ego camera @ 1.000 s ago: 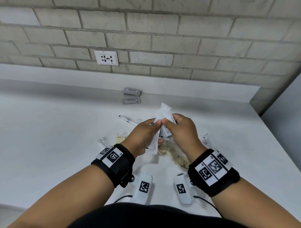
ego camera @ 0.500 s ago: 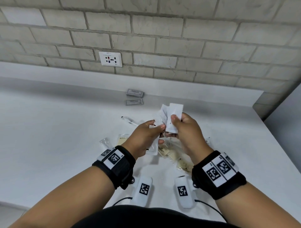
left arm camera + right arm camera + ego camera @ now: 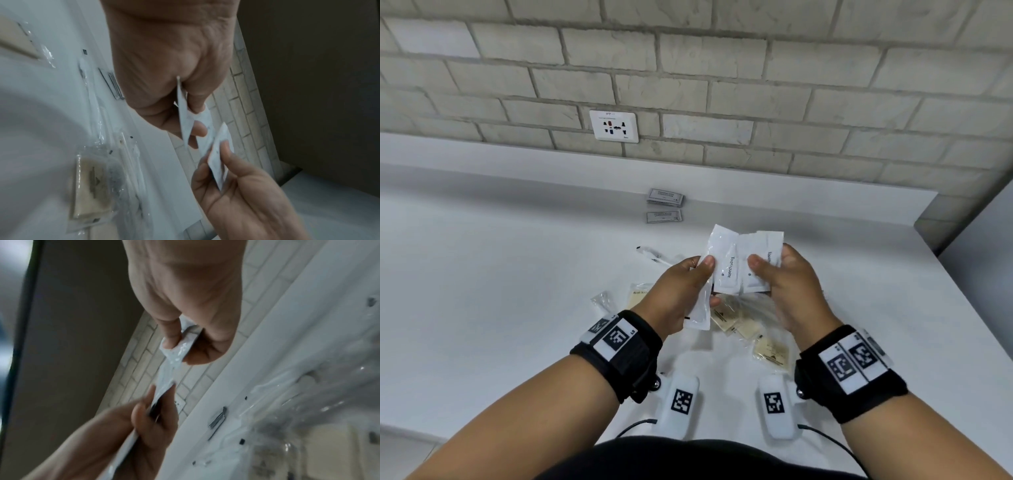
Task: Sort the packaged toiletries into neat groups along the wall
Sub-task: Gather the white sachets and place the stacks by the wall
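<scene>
Toothpaste sachets (image 3: pixel 729 265) are being held fanned out at centre frame above the white counter (image 3: pixel 482 274), the left hand (image 3: pixel 681 291) pinching one, the right hand (image 3: pixel 787 284) gripping another; grey packets (image 3: pixel 665 198) are lying by the brick wall (image 3: pixel 722 85) behind.

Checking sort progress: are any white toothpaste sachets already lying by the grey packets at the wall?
No, only the two flat grey packets lie there; the white toothpaste sachets are held in both hands.
</scene>
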{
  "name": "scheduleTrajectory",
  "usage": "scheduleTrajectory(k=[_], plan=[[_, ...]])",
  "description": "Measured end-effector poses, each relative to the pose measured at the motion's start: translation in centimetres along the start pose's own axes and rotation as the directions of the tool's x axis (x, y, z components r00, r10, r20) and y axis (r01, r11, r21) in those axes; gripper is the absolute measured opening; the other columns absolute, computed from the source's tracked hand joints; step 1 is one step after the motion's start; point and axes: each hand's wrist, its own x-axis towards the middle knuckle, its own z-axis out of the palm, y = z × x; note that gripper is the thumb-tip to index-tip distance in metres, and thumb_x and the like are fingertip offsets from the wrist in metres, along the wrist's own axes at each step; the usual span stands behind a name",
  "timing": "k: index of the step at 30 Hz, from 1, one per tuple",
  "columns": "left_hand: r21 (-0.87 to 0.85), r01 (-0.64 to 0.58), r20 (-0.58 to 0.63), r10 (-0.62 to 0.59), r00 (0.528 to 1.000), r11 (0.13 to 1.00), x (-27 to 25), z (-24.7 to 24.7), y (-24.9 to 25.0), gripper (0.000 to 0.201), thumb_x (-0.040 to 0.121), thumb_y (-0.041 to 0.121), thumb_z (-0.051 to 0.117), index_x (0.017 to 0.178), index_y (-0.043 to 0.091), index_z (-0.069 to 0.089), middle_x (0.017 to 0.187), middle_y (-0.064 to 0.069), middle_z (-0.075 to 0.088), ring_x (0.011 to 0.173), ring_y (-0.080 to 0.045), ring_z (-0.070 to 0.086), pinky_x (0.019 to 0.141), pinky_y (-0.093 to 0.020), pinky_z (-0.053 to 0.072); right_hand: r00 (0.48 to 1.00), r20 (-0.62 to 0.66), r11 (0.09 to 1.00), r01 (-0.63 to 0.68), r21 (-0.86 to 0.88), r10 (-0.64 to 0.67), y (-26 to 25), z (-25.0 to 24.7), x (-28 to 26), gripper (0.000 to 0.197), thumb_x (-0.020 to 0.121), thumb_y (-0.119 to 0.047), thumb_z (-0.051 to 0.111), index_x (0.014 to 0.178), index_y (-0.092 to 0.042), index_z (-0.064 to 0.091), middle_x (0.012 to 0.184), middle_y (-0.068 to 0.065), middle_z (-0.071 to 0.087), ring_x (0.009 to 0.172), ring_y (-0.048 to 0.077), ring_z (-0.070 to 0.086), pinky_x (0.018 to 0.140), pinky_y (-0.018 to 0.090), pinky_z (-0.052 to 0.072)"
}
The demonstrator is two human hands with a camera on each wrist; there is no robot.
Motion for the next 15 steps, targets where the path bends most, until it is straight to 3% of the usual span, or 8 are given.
scheduleTrajectory(k=[2,4,7,10,13,15], plan=[[-0.023,0.002,-0.025,-0.002,1.000,1.000,0.1,-0.2,0.2,0.028,0.095,0.031,0.056,0.116,0.011,0.060,0.097,-0.001,0.071,0.071,-0.009,0.071,0.058,-0.020,0.056,0.996,0.088,0.989,-0.048,0.138,0.036,-0.6,-0.5,0.0,0.023,0.085,-0.004,0.065,0.108,-0.010,0.066,0.105,0.018,0.072,0.097,0.037,0.069,0.083,0.052,0.054],[-0.010,0.004,-0.038,-0.004,0.999,1.000,0.1,0.1,0.4,0.026,0.094,0.031,0.059,0.111,0.012,0.061,0.096,-0.001,0.069,0.074,-0.012,0.070,0.059,-0.021,0.056,0.991,0.128,0.992,-0.055,0.115,0.040,-0.7,0.0,-0.2,0.022,0.087,-0.001,0.062,0.107,-0.009,0.066,0.104,0.019,0.072,0.093,0.036,0.069,0.082,0.050,0.055],[0.017,-0.015,-0.065,0.016,0.998,1.000,0.3,0.9,0.3,0.016,0.092,0.029,0.062,0.100,0.014,0.061,0.098,-0.005,0.069,0.079,-0.018,0.067,0.063,-0.024,0.057,0.992,0.098,0.990,-0.093,0.106,0.083,-0.5,1.1,-0.3,0.020,0.088,-0.003,0.062,0.108,-0.008,0.066,0.100,0.019,0.072,0.086,0.035,0.070,0.080,0.054,0.055],[-0.012,-0.071,-0.154,0.068,0.986,0.997,0.4,1.1,0.4,0.009,0.089,0.021,0.067,0.092,0.017,0.060,0.094,-0.005,0.070,0.074,-0.019,0.064,0.058,-0.023,0.055,0.983,0.106,0.970,-0.168,0.176,0.151,-0.5,0.9,-0.1,0.022,0.088,-0.004,0.061,0.110,-0.005,0.065,0.097,0.018,0.072,0.083,0.033,0.069,0.082,0.052,0.053],[0.027,-0.105,-0.102,0.107,0.989,0.994,0.5,1.1,0.2,0.011,0.087,0.016,0.068,0.096,0.012,0.061,0.092,-0.015,0.067,0.069,-0.023,0.062,0.056,-0.028,0.053,0.977,0.132,0.978,-0.181,0.105,0.166,0.2,1.2,-0.5,0.021,0.089,-0.006,0.062,0.110,-0.003,0.066,0.094,0.020,0.071,0.078,0.034,0.068,0.082,0.052,0.053],[0.065,-0.095,-0.077,0.100,0.992,0.993,0.4,1.4,0.1,0.007,0.092,0.019,0.062,0.093,0.012,0.061,0.083,-0.011,0.067,0.064,-0.021,0.066,0.055,-0.027,0.054,0.985,0.101,0.988,-0.149,0.048,0.144,0.7,1.7,-0.7,0.015,0.089,-0.010,0.064,0.103,-0.008,0.069,0.092,0.021,0.072,0.075,0.036,0.069,0.080,0.054,0.054]])
